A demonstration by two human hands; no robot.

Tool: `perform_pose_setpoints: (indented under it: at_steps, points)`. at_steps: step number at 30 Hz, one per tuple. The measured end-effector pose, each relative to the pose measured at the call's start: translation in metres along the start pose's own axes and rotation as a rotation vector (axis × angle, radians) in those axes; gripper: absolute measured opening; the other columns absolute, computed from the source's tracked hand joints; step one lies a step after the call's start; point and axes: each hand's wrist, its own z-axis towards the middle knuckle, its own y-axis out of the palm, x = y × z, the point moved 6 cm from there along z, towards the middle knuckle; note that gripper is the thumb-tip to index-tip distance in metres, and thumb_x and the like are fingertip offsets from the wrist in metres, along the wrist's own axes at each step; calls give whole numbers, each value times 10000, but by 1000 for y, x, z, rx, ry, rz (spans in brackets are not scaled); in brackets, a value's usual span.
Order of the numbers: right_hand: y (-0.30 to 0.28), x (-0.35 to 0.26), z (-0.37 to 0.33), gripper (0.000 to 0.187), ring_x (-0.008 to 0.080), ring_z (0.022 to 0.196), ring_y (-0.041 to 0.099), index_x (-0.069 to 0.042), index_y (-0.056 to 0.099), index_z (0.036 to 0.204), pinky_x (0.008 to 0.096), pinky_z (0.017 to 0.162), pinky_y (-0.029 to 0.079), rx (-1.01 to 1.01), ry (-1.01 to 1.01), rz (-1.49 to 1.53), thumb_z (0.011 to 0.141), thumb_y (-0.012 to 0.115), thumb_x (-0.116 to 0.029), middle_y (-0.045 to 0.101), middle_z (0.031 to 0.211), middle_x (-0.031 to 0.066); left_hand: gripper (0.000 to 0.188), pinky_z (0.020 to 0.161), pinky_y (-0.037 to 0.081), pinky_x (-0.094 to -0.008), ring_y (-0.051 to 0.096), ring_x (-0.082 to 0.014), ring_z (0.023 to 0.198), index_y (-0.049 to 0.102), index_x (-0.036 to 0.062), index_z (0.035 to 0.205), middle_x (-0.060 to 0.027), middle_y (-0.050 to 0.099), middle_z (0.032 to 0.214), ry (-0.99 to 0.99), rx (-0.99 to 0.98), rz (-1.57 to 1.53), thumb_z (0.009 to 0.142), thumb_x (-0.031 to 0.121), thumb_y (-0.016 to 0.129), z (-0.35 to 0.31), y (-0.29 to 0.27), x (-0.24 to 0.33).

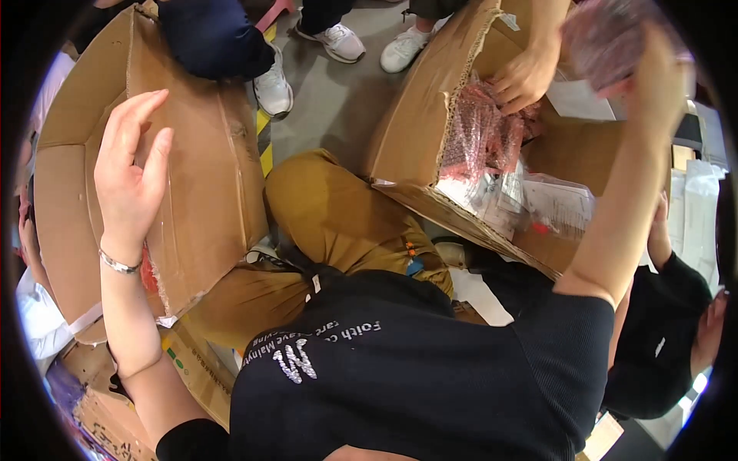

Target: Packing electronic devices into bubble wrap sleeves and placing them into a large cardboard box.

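Observation:
My left hand [129, 173] is raised over the near edge of a large open cardboard box [192, 177]. Its fingers are spread and hold nothing. My right hand [661, 81] is up at the far right, gripping a bubble-wrapped package [609, 42] with a reddish tint. Motion blurs the package, so its contents cannot be made out. Below it stands a second open cardboard box [419, 115] with several reddish bubble-wrapped packages [480, 131] and a clear plastic bag with paper [565, 201] inside. A co-worker's hand [521, 81] reaches into this box and touches the wrapped packages.
My bent legs [323, 200] lie between the two boxes. Shoes of other people [338, 42] stand on the grey floor beyond. Another person in black [661, 338] is close at my right. Flattened cardboard [201, 369] lies at the lower left.

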Motion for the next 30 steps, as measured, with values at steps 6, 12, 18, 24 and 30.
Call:
perform_pose_setpoints:
  at_steps: [6, 12, 18, 24, 30]
  points:
    - [59, 186, -192, 285, 135, 717, 505, -31, 530, 997, 302, 665, 449, -374, 752, 56, 739, 505, -152, 550, 793, 52, 206, 836, 436, -331, 552, -281, 944, 574, -8, 980, -147, 568, 979, 61, 24, 23, 775, 1, 559, -4, 2, 3]
    - [129, 235, -333, 663, 405, 1014, 519, 52, 316, 1250, 412, 891, 417, -1022, 687, -415, 749, 610, -266, 507, 1105, 295, 213, 756, 458, -320, 564, -285, 834, 575, -1, 936, -148, 562, 895, 4, 13, -85, 724, -20, 567, -29, 6, -7]
    - [151, 277, -333, 827, 352, 1063, 515, 120, 273, 1249, 386, 889, 423, -1203, 347, -802, 745, 649, -418, 471, 1156, 262, 249, 734, 455, -306, 570, -261, 818, 578, 16, 962, -127, 565, 895, 40, 13, -113, 716, -15, 581, -20, 9, 2]
    - [100, 234, -297, 815, 320, 1074, 535, 71, 278, 1291, 389, 864, 447, -1107, 560, -886, 766, 614, -454, 501, 1181, 251, 235, 761, 452, -311, 570, -266, 833, 577, 11, 953, -132, 565, 901, 22, 68, -120, 719, -6, 575, -27, 0, -5]
    - [97, 200, -229, 463, 330, 930, 596, 45, 515, 1075, 390, 810, 467, -969, 570, -702, 819, 535, -340, 607, 924, 231, 205, 786, 442, -319, 560, -267, 856, 575, -3, 908, -138, 553, 903, 8, 104, -99, 704, -27, 564, -31, 3, 0]
